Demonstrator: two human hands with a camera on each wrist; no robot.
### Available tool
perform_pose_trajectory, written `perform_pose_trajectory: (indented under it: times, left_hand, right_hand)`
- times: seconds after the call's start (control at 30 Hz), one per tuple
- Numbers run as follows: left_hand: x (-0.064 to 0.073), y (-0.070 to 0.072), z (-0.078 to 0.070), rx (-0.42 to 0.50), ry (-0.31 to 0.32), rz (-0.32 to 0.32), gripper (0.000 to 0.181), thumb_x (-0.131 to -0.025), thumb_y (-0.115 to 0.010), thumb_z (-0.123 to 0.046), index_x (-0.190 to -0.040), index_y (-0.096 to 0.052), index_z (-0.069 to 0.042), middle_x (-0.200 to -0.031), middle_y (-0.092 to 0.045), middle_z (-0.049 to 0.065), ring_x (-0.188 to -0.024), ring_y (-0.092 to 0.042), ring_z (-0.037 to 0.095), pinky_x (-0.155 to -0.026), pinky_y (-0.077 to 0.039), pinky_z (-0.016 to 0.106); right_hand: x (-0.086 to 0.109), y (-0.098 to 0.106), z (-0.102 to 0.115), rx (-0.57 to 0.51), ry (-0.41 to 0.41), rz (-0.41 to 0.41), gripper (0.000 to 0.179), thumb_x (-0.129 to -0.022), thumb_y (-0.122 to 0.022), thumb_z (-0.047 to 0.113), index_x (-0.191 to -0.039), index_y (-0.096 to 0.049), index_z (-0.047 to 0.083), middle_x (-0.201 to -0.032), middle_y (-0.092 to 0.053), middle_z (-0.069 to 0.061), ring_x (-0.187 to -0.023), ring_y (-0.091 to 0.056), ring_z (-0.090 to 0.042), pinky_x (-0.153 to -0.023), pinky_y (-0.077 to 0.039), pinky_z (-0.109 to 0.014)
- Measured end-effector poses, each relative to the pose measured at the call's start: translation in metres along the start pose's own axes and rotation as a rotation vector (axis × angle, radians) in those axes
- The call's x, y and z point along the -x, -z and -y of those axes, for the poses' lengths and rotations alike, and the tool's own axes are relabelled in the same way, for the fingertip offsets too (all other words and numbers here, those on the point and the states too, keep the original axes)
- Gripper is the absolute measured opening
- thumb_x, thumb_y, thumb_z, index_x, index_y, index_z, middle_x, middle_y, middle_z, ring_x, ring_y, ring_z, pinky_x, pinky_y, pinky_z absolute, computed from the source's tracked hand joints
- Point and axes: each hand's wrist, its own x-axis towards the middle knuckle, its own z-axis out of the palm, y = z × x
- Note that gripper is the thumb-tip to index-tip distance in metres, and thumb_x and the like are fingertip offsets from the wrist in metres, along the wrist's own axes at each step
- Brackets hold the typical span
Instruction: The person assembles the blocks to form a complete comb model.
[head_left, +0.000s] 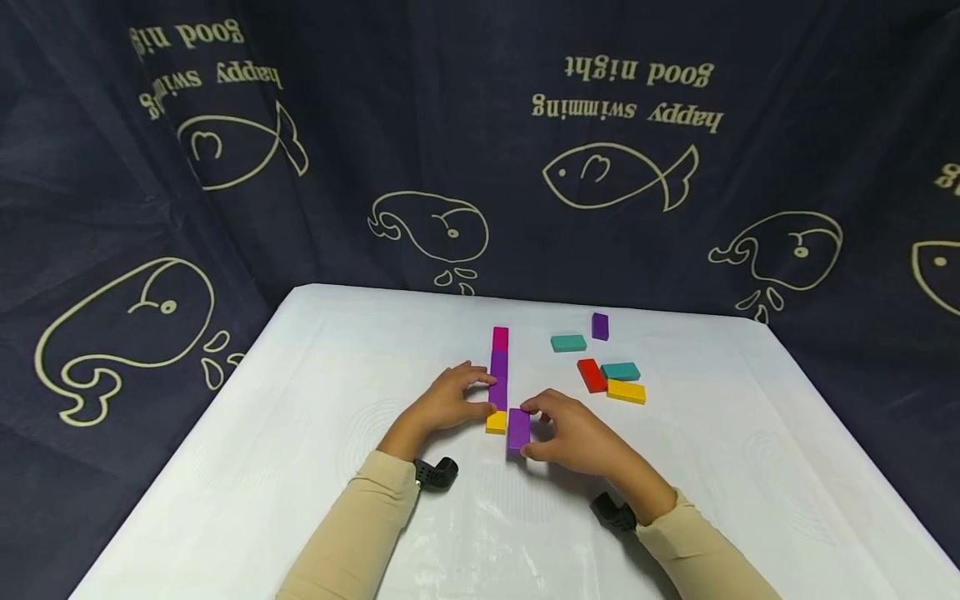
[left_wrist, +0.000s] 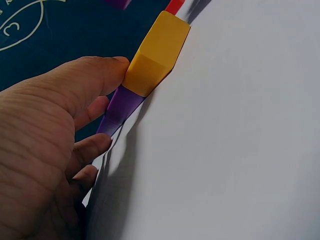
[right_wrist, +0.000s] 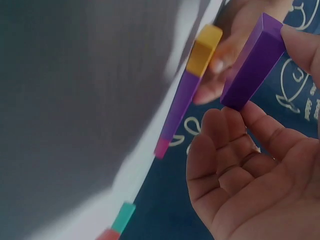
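A line of small rectangular blocks lies on the white table: a magenta block [head_left: 500,338] at the far end, two purple blocks [head_left: 498,364] in the middle, a yellow block [head_left: 496,422] nearest. My left hand [head_left: 450,398] rests along the line's left side, thumb tip touching it near the yellow block [left_wrist: 156,55], the fingers farther up beside the purple ones. Between thumb and fingertips my right hand [head_left: 573,432] pinches a loose purple block [right_wrist: 255,62] by its two ends. This block is just right of the line, beside the yellow end, and looks raised in the right wrist view.
To the right lie a red block [head_left: 592,376], a yellow one [head_left: 626,392] and a teal one [head_left: 621,372], grouped closely. Farther back are another teal block [head_left: 568,343] and a purple block [head_left: 601,327]. A dark patterned curtain [head_left: 517,242] hangs behind the table.
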Motion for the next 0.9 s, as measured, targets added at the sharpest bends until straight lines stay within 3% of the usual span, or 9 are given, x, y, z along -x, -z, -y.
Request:
perform_pose_trajectory:
  times: [0.23,0.57,0.9]
  left_hand:
    - [0.001,-0.001,0.000,-0.011,-0.017,-0.006,0.046,-0.086,-0.075,-0.027,-0.128,-0.066,-0.012,-0.143,-0.053,0.013,-0.143,-0.031,0.038,-0.119,-0.016,0.054]
    - [0.001,-0.001,0.001,0.000,0.000,-0.007,0.047,-0.085,-0.076,-0.030,-0.127,-0.066,-0.014,-0.144,-0.053,0.012,-0.143,-0.031,0.037,-0.118,-0.016,0.055]
    - [-0.001,-0.002,0.003,-0.014,0.020,0.002,0.047,-0.085,-0.076,-0.031,-0.128,-0.066,-0.015,-0.145,-0.052,0.010,-0.145,-0.030,0.035,-0.119,-0.016,0.054]
  right_hand:
    - [-0.002,-0.014,0.010,0.015,0.010,0.036,0.048,-0.078,-0.083,0.026,-0.120,-0.066,0.011,-0.109,-0.060,0.007,-0.093,-0.056,-0.015,-0.084,-0.053,-0.033]
    - [-0.001,-0.024,0.015,0.072,0.056,0.123,0.048,-0.078,-0.083,0.027,-0.118,-0.064,0.010,-0.113,-0.062,0.004,-0.103,-0.055,-0.013,-0.100,-0.047,-0.040]
    - [-0.003,-0.029,0.015,0.134,0.074,0.150,0.050,-0.079,-0.082,0.029,-0.122,-0.064,0.010,-0.111,-0.061,0.004,-0.101,-0.055,-0.012,-0.098,-0.048,-0.039]
